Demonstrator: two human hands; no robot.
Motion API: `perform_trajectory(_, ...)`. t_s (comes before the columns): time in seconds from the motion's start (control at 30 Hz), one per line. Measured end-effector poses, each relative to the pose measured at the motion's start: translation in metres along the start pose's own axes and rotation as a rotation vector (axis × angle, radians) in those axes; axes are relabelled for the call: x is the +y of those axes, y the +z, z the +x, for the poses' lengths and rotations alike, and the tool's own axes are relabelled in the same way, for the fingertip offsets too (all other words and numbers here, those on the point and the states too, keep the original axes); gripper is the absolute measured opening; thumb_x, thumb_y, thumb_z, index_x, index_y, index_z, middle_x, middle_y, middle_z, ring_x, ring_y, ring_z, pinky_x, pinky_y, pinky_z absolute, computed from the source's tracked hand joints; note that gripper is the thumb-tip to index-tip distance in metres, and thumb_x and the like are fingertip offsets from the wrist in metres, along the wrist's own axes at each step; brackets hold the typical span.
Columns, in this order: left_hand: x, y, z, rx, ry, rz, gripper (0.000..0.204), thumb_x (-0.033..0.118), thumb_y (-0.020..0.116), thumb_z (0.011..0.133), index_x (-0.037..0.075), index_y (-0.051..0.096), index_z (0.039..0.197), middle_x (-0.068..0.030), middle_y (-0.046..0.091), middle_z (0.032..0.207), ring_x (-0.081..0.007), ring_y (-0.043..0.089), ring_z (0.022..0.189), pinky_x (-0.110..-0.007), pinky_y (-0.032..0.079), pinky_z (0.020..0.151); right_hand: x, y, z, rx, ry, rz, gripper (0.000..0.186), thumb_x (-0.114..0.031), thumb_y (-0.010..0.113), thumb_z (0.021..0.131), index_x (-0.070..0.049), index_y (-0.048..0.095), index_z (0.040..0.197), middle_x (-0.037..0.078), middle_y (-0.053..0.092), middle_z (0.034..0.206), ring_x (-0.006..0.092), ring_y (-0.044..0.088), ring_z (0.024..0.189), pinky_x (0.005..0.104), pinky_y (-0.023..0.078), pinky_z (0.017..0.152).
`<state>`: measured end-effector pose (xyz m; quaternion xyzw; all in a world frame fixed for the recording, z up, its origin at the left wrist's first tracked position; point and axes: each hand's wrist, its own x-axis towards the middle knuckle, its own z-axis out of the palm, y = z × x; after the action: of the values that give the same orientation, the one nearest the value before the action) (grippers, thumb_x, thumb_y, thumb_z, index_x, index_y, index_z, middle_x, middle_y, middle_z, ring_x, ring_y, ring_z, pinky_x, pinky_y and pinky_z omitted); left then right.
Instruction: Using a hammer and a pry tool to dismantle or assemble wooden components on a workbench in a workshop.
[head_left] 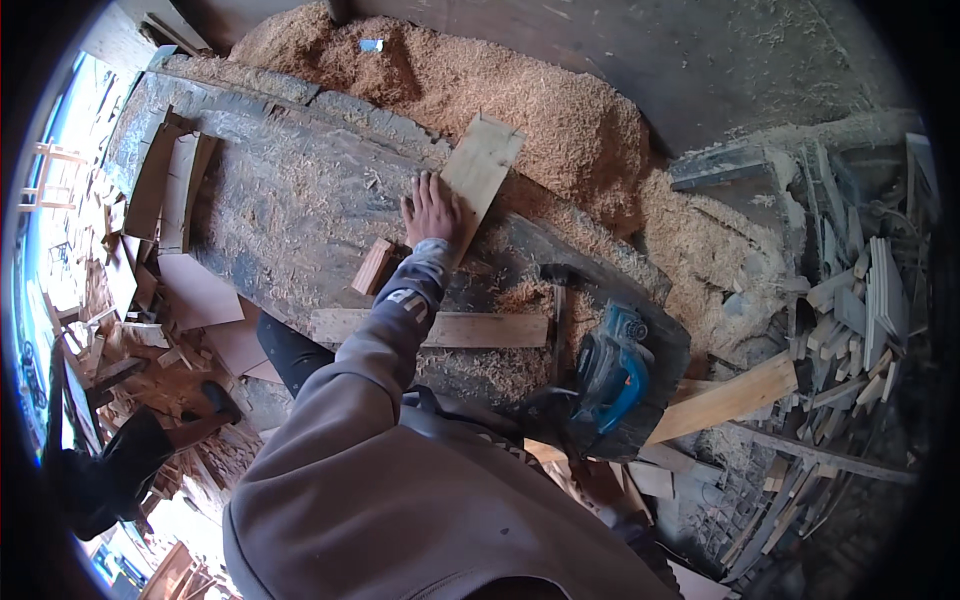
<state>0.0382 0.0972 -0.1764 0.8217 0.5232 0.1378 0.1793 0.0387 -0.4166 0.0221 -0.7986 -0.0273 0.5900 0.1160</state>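
Note:
My left hand (pixel 432 212) lies on the dusty workbench (pixel 290 180), fingers stretched out, its thumb side against a pale flat board (pixel 484 165). That board slants away toward the sawdust behind the bench. Close to my left wrist sits a short reddish wood block (pixel 372 266). Nearer to me, a narrow wood strip (pixel 480 330) runs crosswise under my left forearm. A hammer (pixel 559 320) rests at the strip's right end, with a blue electric planer (pixel 615 370) beside it. Low at the right, my right hand (pixel 600 485) is beside some boards below the bench edge; its fingers are hidden in shadow.
Heaped shavings (pixel 500 90) line the bench's far side. Two brown wood pieces (pixel 168 185) stand at its left end. To the right are a long plank (pixel 730 398) and piled offcuts (pixel 850 330). A person's dark-clothed leg (pixel 130 460) shows at lower left among scraps.

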Motion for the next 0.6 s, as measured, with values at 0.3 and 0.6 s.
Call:
perform_trajectory(0.3,0.009,-0.005,-0.002,-0.008,-0.036,0.085,0.066,0.049,0.041,0.093,0.01,0.031,0.146,-0.012,0.026,0.156,-0.0289,0.02,0.145,-0.059,0.014,0.114,-0.234,0.009,0.095,0.722,-0.944,0.337,0.022,-0.023,0.06,0.095,-0.002,0.059,0.092,0.006,0.056,0.06,0.0171,0.056,0.053,0.0339,0.041,0.049)
perform_trajectory(0.6,0.015,-0.015,-0.001,-0.028,-0.056,0.067,0.068,0.049,0.045,0.091,0.011,0.031,0.146,-0.0137,0.025,0.155,-0.0293,0.018,0.146,-0.059,0.012,0.114,-0.34,0.016,0.17,0.797,-0.872,0.359,0.033,-0.031,0.057,0.096,-0.001,0.06,0.083,0.016,0.058,0.062,0.0328,0.059,0.056,0.0424,0.043,0.052)
